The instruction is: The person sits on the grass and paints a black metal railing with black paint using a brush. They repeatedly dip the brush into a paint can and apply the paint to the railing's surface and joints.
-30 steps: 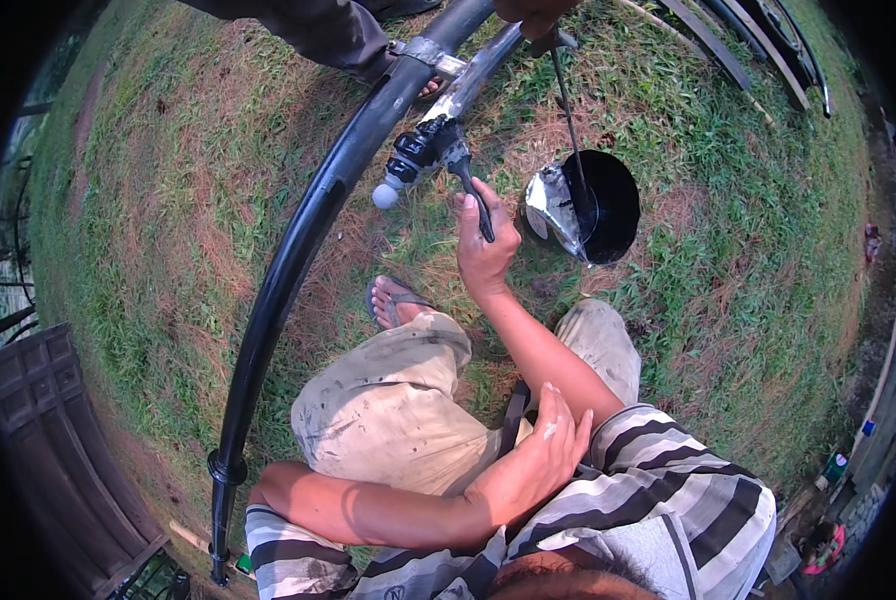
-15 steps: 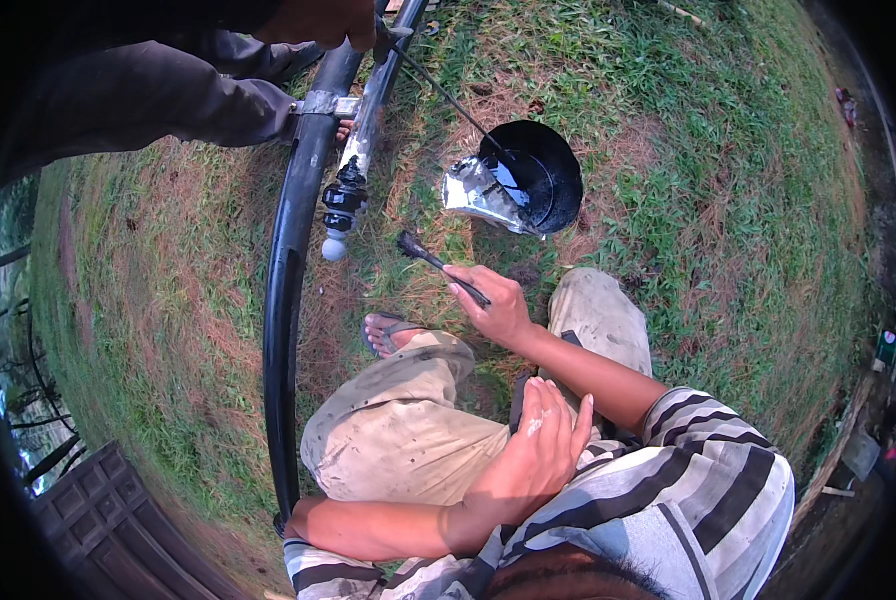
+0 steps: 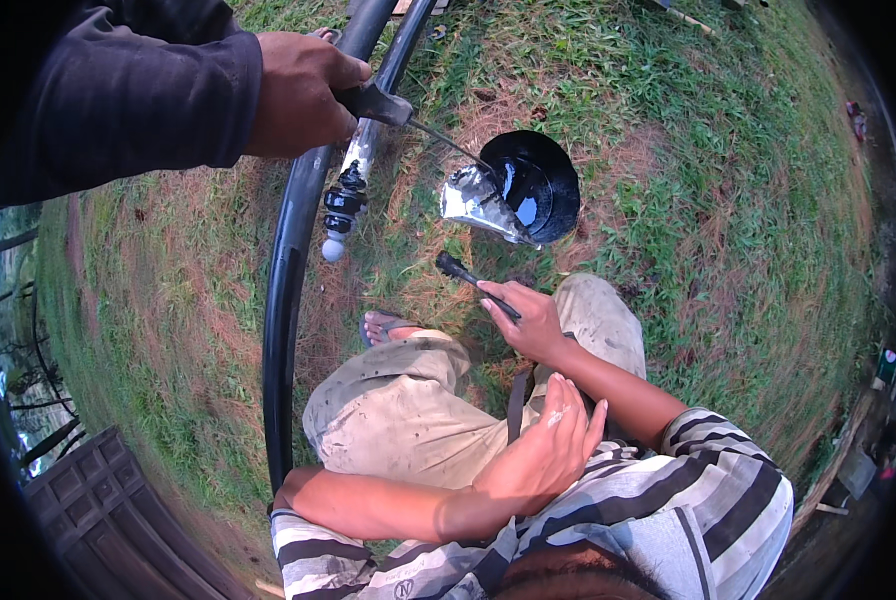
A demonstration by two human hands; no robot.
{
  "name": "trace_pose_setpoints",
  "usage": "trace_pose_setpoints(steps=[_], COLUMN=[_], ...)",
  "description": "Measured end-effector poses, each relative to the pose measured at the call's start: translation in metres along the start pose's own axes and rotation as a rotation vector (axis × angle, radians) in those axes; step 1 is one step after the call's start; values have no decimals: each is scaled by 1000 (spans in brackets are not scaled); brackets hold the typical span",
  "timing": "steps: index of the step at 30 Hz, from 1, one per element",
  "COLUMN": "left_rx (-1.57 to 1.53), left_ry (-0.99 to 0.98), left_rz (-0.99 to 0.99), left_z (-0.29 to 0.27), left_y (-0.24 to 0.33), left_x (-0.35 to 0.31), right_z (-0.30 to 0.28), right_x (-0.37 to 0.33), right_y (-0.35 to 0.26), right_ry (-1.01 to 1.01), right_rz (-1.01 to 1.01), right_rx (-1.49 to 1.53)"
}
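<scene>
My right hand (image 3: 530,322) grips a small dark-handled paintbrush (image 3: 476,284), its black bristles pointing up and left. My left hand (image 3: 543,435), with a white smear on its back, lies across my lap with straight fingers and holds nothing. Beyond the brush stands a black paint can (image 3: 566,190) with glossy dark liquid inside. A bent silver metal flap (image 3: 473,200) sticks out at its left side. To the left, a dark metal pole (image 3: 286,250) runs lengthwise beside a second pole ending in a black, freshly glossy fitting (image 3: 344,205) with a pale round knob (image 3: 333,249).
A co-worker's hand (image 3: 303,95) at upper left grips a dark handle (image 3: 376,104) whose thin rod reaches the can's edge. Grass (image 3: 688,260) with dry needles covers the ground. A dark panelled wooden piece (image 3: 103,510) stands at lower left.
My right hand and brush have moved right and slightly down. The co-worker's hand has come further into view with the handle, and its rod is drawn back from inside the can.
</scene>
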State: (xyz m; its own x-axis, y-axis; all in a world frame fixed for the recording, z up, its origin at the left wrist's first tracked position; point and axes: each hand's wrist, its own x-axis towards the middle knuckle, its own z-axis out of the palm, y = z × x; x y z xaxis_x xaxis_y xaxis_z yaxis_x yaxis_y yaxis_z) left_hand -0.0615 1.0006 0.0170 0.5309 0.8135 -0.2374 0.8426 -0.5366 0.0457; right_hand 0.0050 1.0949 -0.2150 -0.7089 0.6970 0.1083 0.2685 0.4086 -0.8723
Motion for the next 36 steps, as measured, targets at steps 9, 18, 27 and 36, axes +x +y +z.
trace_pose_setpoints(steps=[9, 18, 27, 36], left_rx=[54, 114, 102, 123], left_ry=[-7, -59, -77, -100], left_rz=[53, -105, -161, -199], left_z=[8, 15, 22, 16], left_y=[-6, 8, 29, 37], left_x=[1, -40, -58, -68], right_z=[49, 108, 136, 113], right_x=[14, 85, 94, 109], right_y=[-15, -47, -18, -77], right_ry=[119, 261, 242, 227], right_rz=[179, 53, -101, -260], right_rx=[125, 209, 102, 116])
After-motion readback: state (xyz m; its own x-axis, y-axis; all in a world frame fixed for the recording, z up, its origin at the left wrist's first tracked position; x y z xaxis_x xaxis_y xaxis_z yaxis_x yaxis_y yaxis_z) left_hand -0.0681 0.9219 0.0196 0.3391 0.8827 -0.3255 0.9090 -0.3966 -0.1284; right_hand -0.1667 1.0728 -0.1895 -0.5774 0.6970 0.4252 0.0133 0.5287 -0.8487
